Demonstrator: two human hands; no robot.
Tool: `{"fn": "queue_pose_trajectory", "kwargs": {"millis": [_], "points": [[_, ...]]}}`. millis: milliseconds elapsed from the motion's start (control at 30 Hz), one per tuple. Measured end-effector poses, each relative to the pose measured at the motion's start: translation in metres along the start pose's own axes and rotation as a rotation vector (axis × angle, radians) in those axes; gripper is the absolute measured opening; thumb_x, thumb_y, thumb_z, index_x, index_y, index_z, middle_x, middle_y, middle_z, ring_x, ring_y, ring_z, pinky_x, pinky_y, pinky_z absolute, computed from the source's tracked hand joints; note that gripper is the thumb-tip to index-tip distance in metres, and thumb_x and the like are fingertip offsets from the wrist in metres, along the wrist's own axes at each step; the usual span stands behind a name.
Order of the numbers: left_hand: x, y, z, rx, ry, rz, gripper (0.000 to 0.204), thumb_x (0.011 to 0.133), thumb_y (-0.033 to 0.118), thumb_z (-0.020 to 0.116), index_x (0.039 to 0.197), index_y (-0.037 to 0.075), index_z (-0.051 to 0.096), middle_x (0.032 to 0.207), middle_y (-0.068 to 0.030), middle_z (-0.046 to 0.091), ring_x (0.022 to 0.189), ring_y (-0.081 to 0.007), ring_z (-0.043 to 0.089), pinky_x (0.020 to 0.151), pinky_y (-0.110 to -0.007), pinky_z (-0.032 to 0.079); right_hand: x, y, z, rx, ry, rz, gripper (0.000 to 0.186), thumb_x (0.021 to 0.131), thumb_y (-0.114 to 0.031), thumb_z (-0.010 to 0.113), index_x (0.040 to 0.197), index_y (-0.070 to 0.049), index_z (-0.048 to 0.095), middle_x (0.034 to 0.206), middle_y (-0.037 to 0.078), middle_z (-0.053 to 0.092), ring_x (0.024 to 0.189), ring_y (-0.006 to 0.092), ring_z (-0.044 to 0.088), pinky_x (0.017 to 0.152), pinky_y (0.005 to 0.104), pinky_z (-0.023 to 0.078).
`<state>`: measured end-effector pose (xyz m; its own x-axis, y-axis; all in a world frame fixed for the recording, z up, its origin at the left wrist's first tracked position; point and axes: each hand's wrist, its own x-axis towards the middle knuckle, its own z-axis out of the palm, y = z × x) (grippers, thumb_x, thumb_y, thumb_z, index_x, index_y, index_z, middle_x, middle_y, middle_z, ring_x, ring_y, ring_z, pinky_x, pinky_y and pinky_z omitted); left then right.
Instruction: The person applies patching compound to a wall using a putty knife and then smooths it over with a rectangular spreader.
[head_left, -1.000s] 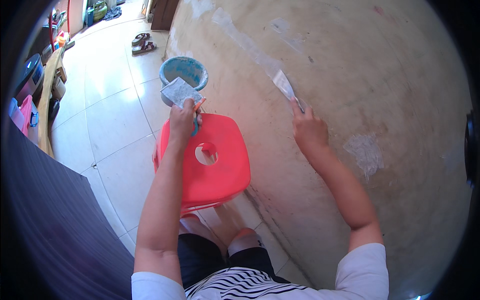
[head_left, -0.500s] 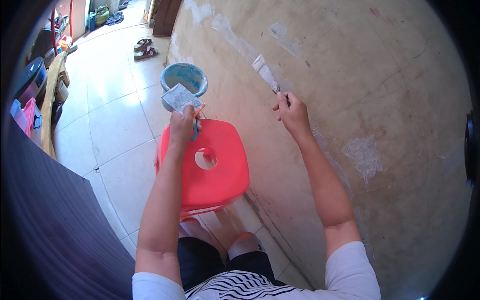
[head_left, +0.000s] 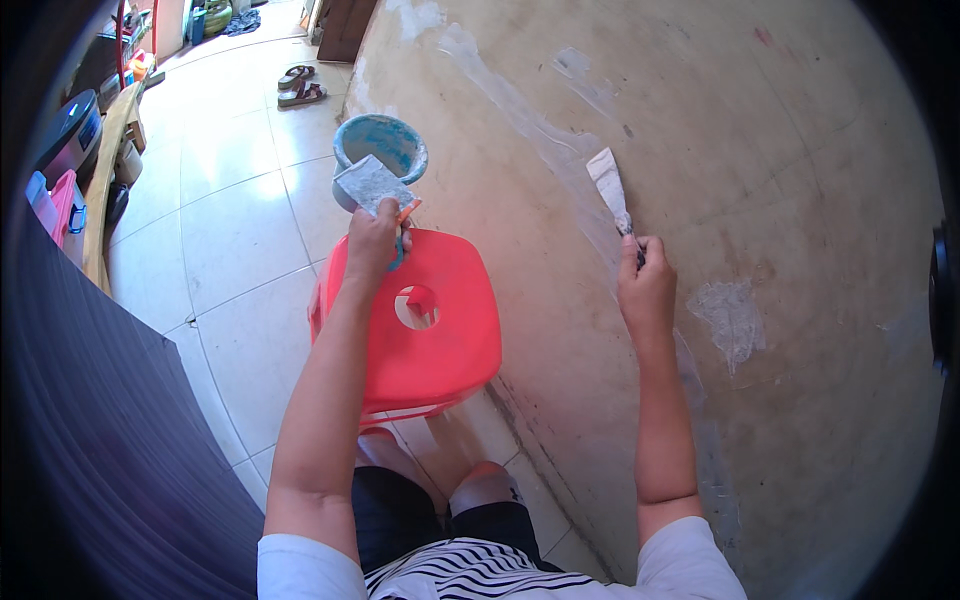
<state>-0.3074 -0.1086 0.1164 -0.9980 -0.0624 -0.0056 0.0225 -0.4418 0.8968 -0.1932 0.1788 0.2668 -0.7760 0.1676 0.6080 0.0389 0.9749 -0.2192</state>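
Observation:
My left hand (head_left: 376,236) is closed on a wide scraper (head_left: 373,182) with an orange-and-teal handle, its grey blade smeared with paste and overlapping the blue bucket (head_left: 401,145) in view. Beneath that hand stands a red plastic stool (head_left: 440,340) with a round hole in the seat. My right hand (head_left: 645,275) grips a narrower putty knife (head_left: 606,180) by its dark handle, with white paste on the blade, at the beige wall (head_left: 820,250). A long pale smear (head_left: 515,108) runs diagonally down the wall beside the knife, and a rough whitish patch (head_left: 730,320) lies right of my hand.
Tiled floor (head_left: 220,240) runs along the left toward a doorway, with sandals (head_left: 302,93) near a brown door (head_left: 338,30). A wooden board (head_left: 100,230) borders plastic containers (head_left: 62,205) at the far left, and a dark draped surface (head_left: 110,400) fills the lower left.
My right hand and putty knife rose leftward, then shifted right and down along the wall since half a second ago. My left hand with the scraper has moved only slightly.

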Motion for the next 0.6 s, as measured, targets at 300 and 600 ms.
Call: {"fn": "queue_pose_trajectory", "kwargs": {"millis": [300,600], "points": [[0.001,0.003,0.001,-0.055,-0.006,-0.007,0.029,0.092,0.024,0.049,0.077,0.000,0.057,0.054,-0.0081,0.055,0.041,-0.0167,0.052,0.039,-0.031,0.041,0.056,-0.019,0.065,-0.067,-0.049,-0.066,0.029,0.097,-0.031,0.053,0.094,-0.002,0.058,0.079,0.023,0.068,0.076,0.0453,0.065,0.066,0.0524,0.050],[0.002,-0.004,0.000,-0.002,-0.030,0.022,0.034,0.092,0.026,0.047,0.072,0.000,0.057,0.053,-0.0086,0.055,0.040,-0.0169,0.051,0.040,-0.031,0.041,-0.008,-0.011,0.028,-0.024,-0.076,0.067,0.029,0.098,-0.031,0.051,0.100,-0.002,0.056,0.079,0.024,0.067,0.077,0.0457,0.065,0.068,0.0537,0.050]]}}
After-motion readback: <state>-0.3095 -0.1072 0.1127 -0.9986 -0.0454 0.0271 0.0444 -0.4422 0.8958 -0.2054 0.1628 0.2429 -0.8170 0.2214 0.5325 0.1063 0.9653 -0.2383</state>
